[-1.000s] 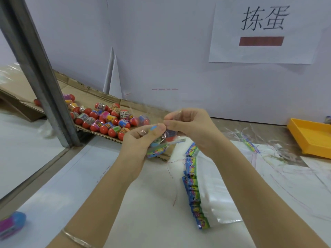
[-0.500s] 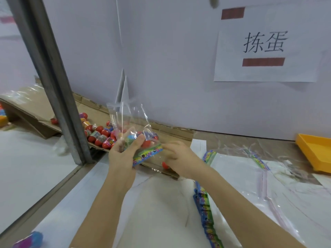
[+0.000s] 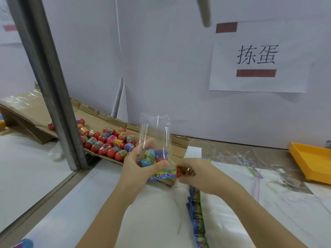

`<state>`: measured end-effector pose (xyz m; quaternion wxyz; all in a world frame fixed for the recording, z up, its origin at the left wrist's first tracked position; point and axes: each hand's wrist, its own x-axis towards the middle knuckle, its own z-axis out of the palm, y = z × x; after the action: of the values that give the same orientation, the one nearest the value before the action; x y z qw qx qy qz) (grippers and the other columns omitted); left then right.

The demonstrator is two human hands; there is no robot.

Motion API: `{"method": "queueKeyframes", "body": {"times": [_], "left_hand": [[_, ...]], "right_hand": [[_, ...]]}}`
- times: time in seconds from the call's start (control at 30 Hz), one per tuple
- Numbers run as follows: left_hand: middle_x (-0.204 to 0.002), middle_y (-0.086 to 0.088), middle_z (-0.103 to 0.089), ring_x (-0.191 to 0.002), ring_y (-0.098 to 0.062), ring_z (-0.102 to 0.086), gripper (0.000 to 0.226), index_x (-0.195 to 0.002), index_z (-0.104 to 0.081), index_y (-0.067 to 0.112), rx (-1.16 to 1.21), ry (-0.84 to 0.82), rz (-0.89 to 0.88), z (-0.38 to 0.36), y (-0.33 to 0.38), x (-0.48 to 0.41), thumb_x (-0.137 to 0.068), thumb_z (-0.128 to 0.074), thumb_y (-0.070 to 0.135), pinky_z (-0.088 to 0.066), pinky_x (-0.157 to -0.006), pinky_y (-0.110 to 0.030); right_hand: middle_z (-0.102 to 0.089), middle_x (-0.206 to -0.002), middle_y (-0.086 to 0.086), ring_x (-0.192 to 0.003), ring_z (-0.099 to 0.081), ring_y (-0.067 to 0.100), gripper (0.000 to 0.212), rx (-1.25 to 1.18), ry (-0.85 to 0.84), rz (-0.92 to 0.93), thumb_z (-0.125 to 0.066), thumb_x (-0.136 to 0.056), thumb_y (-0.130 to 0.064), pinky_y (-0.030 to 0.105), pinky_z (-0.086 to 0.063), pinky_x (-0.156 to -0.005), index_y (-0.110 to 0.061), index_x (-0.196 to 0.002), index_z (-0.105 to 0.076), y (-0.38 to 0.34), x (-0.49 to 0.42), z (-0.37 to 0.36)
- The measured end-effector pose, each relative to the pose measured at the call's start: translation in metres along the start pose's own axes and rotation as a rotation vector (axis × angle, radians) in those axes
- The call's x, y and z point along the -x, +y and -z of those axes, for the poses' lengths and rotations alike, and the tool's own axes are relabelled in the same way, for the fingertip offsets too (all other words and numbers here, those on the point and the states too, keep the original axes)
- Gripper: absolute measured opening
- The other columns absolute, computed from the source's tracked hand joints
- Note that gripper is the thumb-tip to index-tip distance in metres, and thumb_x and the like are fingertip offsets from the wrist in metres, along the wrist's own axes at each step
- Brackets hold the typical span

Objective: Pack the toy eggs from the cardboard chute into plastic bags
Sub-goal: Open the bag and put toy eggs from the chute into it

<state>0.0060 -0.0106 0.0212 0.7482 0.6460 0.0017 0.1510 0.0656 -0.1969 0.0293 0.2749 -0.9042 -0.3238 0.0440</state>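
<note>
My left hand (image 3: 138,167) grips a clear plastic bag (image 3: 155,133) that stands upright, with its colourful printed strip at the bottom and two toy eggs (image 3: 154,156) inside. My right hand (image 3: 198,174) holds a red toy egg (image 3: 180,171) at the strip end of the bag. Several more toy eggs (image 3: 109,140), red with coloured wrappers, lie on the cardboard chute (image 3: 100,117) just left of and behind the hands.
A grey metal post (image 3: 50,83) stands at the left, in front of the chute. A stack of flat bags with colourful strips (image 3: 197,215) lies under my right forearm. A yellow tray (image 3: 311,161) sits at the right edge. A paper sign (image 3: 258,58) hangs on the wall.
The bag has gone from crumpled between both hands to upright in my left hand. My right hand has dropped to the bag's strip end with a red egg. The view has tilted upward.
</note>
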Motion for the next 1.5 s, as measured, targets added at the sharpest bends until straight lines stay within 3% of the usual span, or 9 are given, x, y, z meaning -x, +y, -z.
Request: {"method": "queueKeyframes", "body": {"times": [0.13, 0.33, 0.6, 0.7, 0.87, 1.0, 1.2, 1.3, 1.5], "left_hand": [[-0.106, 0.021, -0.07, -0.089, -0.01, -0.072, 0.077, -0.115, -0.062, 0.039, -0.091, -0.146, -0.034, -0.01, 0.0, 0.007, -0.044, -0.089, 0.027, -0.056, -0.067, -0.019], [-0.098, 0.008, -0.075, -0.085, -0.016, -0.074, 0.074, -0.109, -0.067, 0.039, -0.143, -0.27, 0.011, -0.023, -0.01, 0.015, -0.047, -0.095, 0.01, -0.056, -0.066, -0.02], [-0.11, 0.008, -0.073, -0.095, -0.018, -0.072, 0.069, -0.108, -0.067, 0.051, -0.143, -0.408, 0.009, -0.029, -0.011, 0.019, -0.054, -0.093, 0.015, -0.057, -0.072, -0.022], [-0.113, 0.003, -0.073, -0.101, -0.017, -0.071, 0.064, -0.12, -0.063, 0.035, -0.137, -0.419, 0.006, -0.03, -0.011, 0.02, -0.065, -0.086, 0.014, -0.056, -0.076, -0.022], [-0.101, -0.002, -0.075, -0.088, -0.017, -0.07, 0.035, -0.099, -0.071, 0.03, -0.195, -0.351, 0.008, -0.035, -0.008, 0.021, -0.07, -0.071, 0.048, -0.053, -0.076, -0.023], [-0.1, -0.009, -0.075, -0.095, -0.025, -0.071, 0.025, -0.092, -0.072, 0.026, -0.147, -0.327, -0.001, -0.037, -0.008, 0.02, -0.075, -0.065, 0.043, -0.057, -0.085, -0.036], [-0.101, -0.026, -0.069, -0.091, -0.047, -0.064, 0.046, -0.103, -0.069, 0.018, -0.104, -0.312, 0.006, -0.039, -0.006, 0.022, -0.069, -0.069, 0.048, -0.053, -0.08, -0.043], [-0.093, -0.004, -0.076, -0.084, -0.016, -0.072, 0.037, -0.105, -0.067, 0.015, -0.088, -0.293, 0.004, -0.038, -0.004, 0.021, -0.074, -0.067, 0.036, -0.056, -0.068, -0.02], [-0.081, 0.003, -0.074, -0.068, -0.006, -0.067, 0.028, -0.1, -0.07, 0.014, -0.049, -0.238, 0.004, -0.036, -0.001, 0.02, -0.078, -0.063, 0.03, -0.052, -0.061, -0.014]], "right_hand": [[-0.062, -0.09, -0.021, -0.077, -0.055, -0.004, 0.029, -0.498, 0.464, -0.024, -0.057, -0.093, -0.032, 0.023, -0.043, -0.081, -0.026, -0.121, -0.063, 0.009, 0.009, 0.039], [-0.068, -0.078, -0.021, -0.069, -0.059, -0.004, 0.042, -0.564, 0.606, 0.16, -0.073, -0.065, -0.062, 0.008, -0.043, -0.063, -0.036, -0.094, -0.058, -0.011, 0.029, 0.075], [-0.063, -0.085, -0.023, -0.1, -0.05, 0.006, 0.02, -0.141, 0.492, 0.145, -0.063, -0.07, -0.054, 0.031, -0.034, -0.098, -0.054, -0.089, -0.057, -0.023, 0.036, 0.072], [-0.062, -0.087, -0.037, -0.101, -0.049, -0.004, 0.022, -0.111, 0.536, 0.148, -0.075, -0.067, -0.048, 0.015, -0.023, -0.092, -0.047, -0.084, -0.06, -0.023, 0.036, 0.068], [-0.063, -0.085, -0.038, -0.098, -0.046, -0.013, 0.02, -0.039, 0.446, 0.185, -0.071, -0.066, -0.058, 0.026, -0.022, -0.091, -0.044, -0.079, -0.065, -0.023, 0.032, 0.059], [-0.063, -0.088, -0.038, -0.098, -0.048, -0.009, 0.017, 0.054, 0.369, 0.197, -0.067, -0.071, -0.06, 0.028, -0.019, -0.092, -0.047, -0.083, -0.066, -0.025, 0.029, 0.053], [-0.062, -0.086, -0.038, -0.099, -0.043, -0.006, 0.009, 0.083, 0.338, 0.182, -0.056, -0.078, -0.062, 0.027, -0.019, -0.086, -0.056, -0.082, -0.062, -0.028, 0.028, 0.049], [-0.063, -0.078, -0.03, -0.093, -0.048, -0.007, 0.015, 0.133, 0.363, 0.212, -0.049, -0.087, -0.053, 0.03, -0.019, -0.083, -0.051, -0.075, -0.058, -0.031, 0.028, 0.045], [-0.06, -0.09, -0.029, -0.102, -0.041, -0.007, 0.043, 0.222, 0.24, 0.244, -0.026, -0.095, -0.06, 0.027, -0.013, -0.084, -0.046, -0.078, -0.064, -0.032, 0.024, 0.038]]}}
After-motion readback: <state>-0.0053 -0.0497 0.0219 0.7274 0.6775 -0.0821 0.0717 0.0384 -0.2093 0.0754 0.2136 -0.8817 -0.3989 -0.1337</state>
